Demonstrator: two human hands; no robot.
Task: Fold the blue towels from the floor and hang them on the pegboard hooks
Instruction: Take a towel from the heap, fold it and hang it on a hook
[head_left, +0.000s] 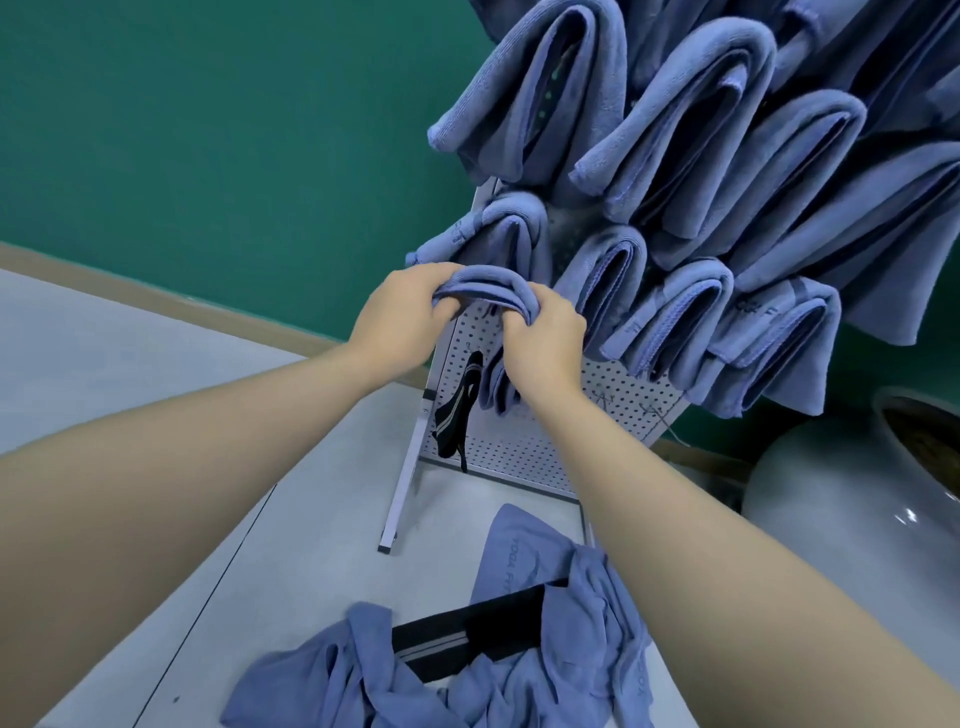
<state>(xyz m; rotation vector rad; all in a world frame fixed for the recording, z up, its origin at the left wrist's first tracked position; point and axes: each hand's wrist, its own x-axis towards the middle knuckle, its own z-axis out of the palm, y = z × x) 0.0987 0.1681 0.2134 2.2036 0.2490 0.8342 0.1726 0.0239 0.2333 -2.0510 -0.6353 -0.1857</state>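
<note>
We grip a folded blue towel (485, 283) with both hands at the lower left of the white pegboard (524, 447). Our left hand (402, 312) curls its fingers around the towel's left end, and our right hand (543, 338) clamps the right end, the cloth hanging down below it against the board. Many folded towels (691, 156) already hang in rows above and to the right. A black striped strap (457, 410) dangles from the board just beside our towel. On the pale floor (311, 519) lies a heap of loose blue towels (519, 649) around a black striped band (467, 636); one shows printed letters that seem to read "YOGA", the rest too blurred to read.
</note>
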